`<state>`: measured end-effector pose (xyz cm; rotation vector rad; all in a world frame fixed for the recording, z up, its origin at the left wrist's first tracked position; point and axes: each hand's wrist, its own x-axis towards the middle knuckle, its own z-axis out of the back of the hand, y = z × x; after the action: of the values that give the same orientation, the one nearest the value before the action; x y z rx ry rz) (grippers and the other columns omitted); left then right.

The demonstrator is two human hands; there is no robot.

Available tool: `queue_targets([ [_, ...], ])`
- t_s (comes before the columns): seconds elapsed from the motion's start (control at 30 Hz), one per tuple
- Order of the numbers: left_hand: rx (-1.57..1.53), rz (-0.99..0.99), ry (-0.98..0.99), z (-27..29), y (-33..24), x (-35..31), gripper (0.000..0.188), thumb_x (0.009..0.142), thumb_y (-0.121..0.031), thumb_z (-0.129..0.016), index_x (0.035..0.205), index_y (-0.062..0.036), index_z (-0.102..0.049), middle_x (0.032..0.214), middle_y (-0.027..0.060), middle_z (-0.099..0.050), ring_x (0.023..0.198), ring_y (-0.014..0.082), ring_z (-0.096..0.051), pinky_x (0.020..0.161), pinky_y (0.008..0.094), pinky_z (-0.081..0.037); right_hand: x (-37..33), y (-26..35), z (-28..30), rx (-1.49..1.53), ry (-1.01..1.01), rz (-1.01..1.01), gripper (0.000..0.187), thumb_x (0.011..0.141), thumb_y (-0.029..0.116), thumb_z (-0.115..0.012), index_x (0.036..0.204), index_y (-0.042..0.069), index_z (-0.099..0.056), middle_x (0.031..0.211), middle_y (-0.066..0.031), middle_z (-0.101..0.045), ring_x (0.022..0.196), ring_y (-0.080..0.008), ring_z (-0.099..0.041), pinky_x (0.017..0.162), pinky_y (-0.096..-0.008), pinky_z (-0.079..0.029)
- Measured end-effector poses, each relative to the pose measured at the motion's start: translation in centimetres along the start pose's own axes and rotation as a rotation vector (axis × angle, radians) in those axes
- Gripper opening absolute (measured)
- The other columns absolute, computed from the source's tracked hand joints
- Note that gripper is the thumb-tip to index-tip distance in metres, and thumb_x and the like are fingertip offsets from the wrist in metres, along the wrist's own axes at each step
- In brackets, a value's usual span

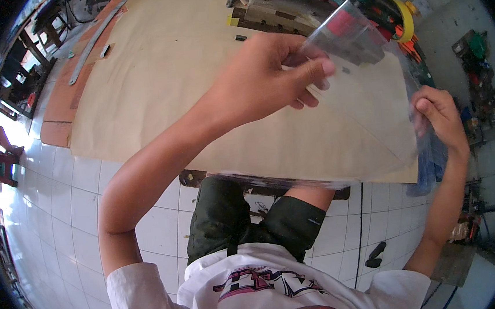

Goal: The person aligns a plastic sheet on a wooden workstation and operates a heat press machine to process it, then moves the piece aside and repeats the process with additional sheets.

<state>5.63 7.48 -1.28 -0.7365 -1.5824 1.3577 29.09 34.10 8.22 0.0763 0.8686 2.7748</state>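
My left hand [279, 73] is over the paper-covered table, its fingers closed at the near end of a clear plastic piece [349, 33], shaped like a box or cup. Farther right, my right hand [439, 116] pinches thin clear plastic film [382, 126], probably a bag. That film spreads see-through between my two hands, above the brown paper [194, 71]. Its outline is hard to make out, and I cannot tell whether it joins the stiff clear piece. Bluish plastic [431, 163] hangs at the table's right corner, below my right hand.
A green machine with yellow knobs [405, 20] stands at the back right. A metal ruler [96, 41] lies along the left edge on orange-brown board [56, 126]. Two small dark pieces [240, 38] lie on the paper. A black cable [359, 233] crosses the tiled floor.
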Motion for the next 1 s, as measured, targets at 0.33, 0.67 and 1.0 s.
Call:
queue_targets([
  [0.33, -0.108, 0.254, 0.411, -1.0, 4.8, -2.6, 0.019, 0.096, -0.012, -0.062, 0.104, 0.0056, -0.062, 0.092, 0.0100, -0.068, 0.085, 0.0157, -0.068, 0.074, 0.0302, -0.059, -8.0, -6.3, 5.0, 0.016, -0.334, -0.162, 0.045, 0.096, 0.052, -0.054, 0.089, 0.008, -0.060, 0.052, 0.0042, -0.045, 0.036, -0.0039, -0.037, 0.034, -0.0210, -0.028],
  [0.67, 0.068, 0.339, 0.128, -2.8, 3.5, -2.9, 0.019, 0.095, -0.010, -0.063, 0.107, 0.0040, -0.060, 0.084, 0.0074, -0.068, 0.072, 0.0100, -0.065, 0.062, 0.0254, -0.056, -10.4, -10.7, -0.6, 0.159, -0.407, -0.398, 0.038, 0.097, 0.046, -0.056, 0.088, 0.009, -0.060, 0.056, 0.0057, -0.044, 0.041, -0.0036, -0.038, 0.035, -0.0208, -0.027],
  [1.0, 0.222, 0.384, 0.180, 0.1, 4.6, -3.5, 0.038, 0.089, -0.004, -0.067, 0.124, 0.0023, -0.053, 0.083, 0.0083, -0.068, 0.072, 0.0117, -0.065, 0.064, 0.0259, -0.055, -9.4, -14.6, -7.6, 0.307, -0.336, -0.409, 0.032, 0.099, 0.036, -0.057, 0.085, 0.007, -0.061, 0.063, 0.0058, -0.048, 0.053, -0.0036, -0.041, 0.046, -0.0214, -0.031],
])
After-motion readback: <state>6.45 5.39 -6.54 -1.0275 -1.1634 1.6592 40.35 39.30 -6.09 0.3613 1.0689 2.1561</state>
